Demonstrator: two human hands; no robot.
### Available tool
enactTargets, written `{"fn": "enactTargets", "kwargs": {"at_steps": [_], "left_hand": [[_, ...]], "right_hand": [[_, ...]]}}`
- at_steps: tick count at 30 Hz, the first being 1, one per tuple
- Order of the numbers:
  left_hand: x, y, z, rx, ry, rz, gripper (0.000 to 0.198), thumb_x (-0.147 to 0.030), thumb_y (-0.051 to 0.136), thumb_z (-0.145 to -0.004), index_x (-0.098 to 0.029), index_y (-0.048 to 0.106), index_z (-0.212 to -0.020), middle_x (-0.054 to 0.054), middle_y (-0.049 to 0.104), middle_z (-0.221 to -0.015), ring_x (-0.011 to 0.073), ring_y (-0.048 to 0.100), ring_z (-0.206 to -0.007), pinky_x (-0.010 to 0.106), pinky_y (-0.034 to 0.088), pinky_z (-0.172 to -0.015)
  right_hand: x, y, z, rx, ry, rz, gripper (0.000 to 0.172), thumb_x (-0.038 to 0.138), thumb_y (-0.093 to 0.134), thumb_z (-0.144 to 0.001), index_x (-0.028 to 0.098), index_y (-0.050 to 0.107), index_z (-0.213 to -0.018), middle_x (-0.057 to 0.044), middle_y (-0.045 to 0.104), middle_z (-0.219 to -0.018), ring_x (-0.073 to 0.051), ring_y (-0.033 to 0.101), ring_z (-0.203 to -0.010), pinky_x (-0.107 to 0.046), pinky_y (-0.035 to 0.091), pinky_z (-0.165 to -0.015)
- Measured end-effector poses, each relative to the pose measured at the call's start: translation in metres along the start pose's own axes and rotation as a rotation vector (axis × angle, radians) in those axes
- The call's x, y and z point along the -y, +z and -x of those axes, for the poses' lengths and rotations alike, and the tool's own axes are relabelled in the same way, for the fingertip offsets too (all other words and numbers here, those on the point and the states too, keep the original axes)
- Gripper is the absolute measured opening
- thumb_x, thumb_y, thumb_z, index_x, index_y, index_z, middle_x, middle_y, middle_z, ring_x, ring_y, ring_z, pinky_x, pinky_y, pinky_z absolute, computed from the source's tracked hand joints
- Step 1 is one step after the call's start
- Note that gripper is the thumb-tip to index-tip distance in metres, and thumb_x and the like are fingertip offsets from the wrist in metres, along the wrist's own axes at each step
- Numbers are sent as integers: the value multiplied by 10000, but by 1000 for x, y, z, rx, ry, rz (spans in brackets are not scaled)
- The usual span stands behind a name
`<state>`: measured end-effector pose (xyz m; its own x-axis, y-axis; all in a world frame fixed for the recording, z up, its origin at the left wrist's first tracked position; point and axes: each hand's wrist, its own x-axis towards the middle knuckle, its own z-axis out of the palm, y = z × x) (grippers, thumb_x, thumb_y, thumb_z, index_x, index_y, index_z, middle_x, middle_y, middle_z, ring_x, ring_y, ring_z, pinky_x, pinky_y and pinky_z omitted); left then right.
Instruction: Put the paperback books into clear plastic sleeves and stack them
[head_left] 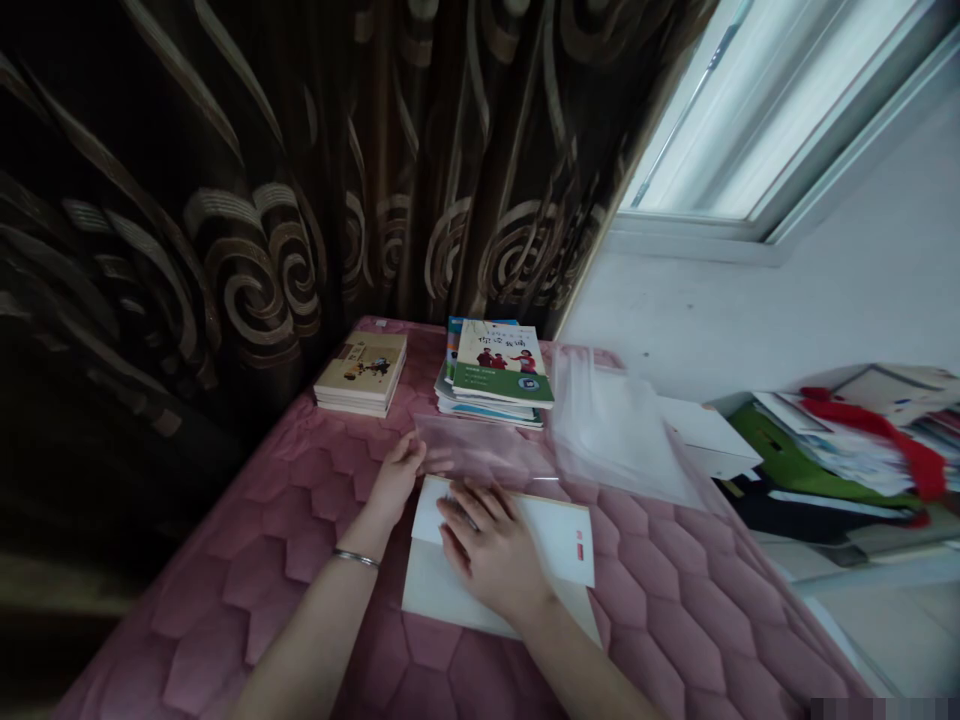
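Note:
An opened book (559,535) lies on the pink quilted surface in front of me, with its pale inner side up and a small red mark at its right. My right hand (491,550) rests on it, palm down and fingers apart. Beyond the book's far edge, a clear plastic book cover (480,448) is spread out. My left hand (401,475), with a bracelet at the wrist, pinches the left end of this cover. A small greyish patch shows between my right thumb and fingers; I cannot tell what it is.
A stack of tan books (361,375) stands at the far left. Beside it is a pile of books (499,370) with a green-and-white one on top. More clear plastic sheets (622,425) lie right of that. Papers and a red cloth (892,430) are heaped beyond the right edge.

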<state>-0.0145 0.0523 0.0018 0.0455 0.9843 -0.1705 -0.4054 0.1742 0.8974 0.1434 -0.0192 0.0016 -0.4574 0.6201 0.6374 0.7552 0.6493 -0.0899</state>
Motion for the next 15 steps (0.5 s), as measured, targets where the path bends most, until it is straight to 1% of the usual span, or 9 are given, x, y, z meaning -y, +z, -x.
{"fn": "enactTargets", "kwargs": {"at_steps": [2, 5, 8, 11, 15], "left_hand": [[-3, -1, 0, 6, -46, 28, 603, -420, 692, -769, -203, 410, -1255, 107, 745, -961, 256, 721, -862, 386, 538, -786], [-6, -1, 1, 13, -69, 63, 632, -403, 698, -768, -200, 389, -1280, 107, 743, -954, 248, 719, -868, 373, 541, -775], [-7, 1, 4, 9, -68, 60, 656, -415, 710, -755, -190, 395, -1285, 103, 744, -931, 248, 713, -897, 366, 542, -780], [-8, 3, 7, -1, -63, 42, 677, -431, 710, -747, -180, 397, -1293, 98, 747, -902, 255, 711, -893, 384, 537, -797], [-7, 3, 10, 3, -6, -42, 628, -408, 717, -735, -185, 457, -1261, 91, 746, -933, 248, 698, -923, 403, 498, -889]], "right_hand": [[0, 1, 0, 16, 5, -2, 250, 289, 542, -889, 244, 671, -1099, -61, 664, -1181, -232, 540, -1139, -437, 328, -1076], [1, 2, 0, 13, 23, 14, 253, 287, 547, -884, 242, 672, -1100, -63, 661, -1184, -232, 535, -1142, -433, 322, -1076], [2, 3, -1, -25, 37, 39, 246, 285, 551, -886, 231, 675, -1092, -67, 661, -1185, -235, 534, -1146, -440, 319, -1077], [2, 2, -2, -48, 35, 41, 242, 281, 544, -894, 221, 674, -1089, -69, 663, -1185, -245, 538, -1148, -460, 333, -1071], [0, 3, -4, -12, 31, 33, 259, 259, 504, -918, 210, 664, -1115, -85, 643, -1213, -260, 523, -1177, -494, 366, -1065]]}}
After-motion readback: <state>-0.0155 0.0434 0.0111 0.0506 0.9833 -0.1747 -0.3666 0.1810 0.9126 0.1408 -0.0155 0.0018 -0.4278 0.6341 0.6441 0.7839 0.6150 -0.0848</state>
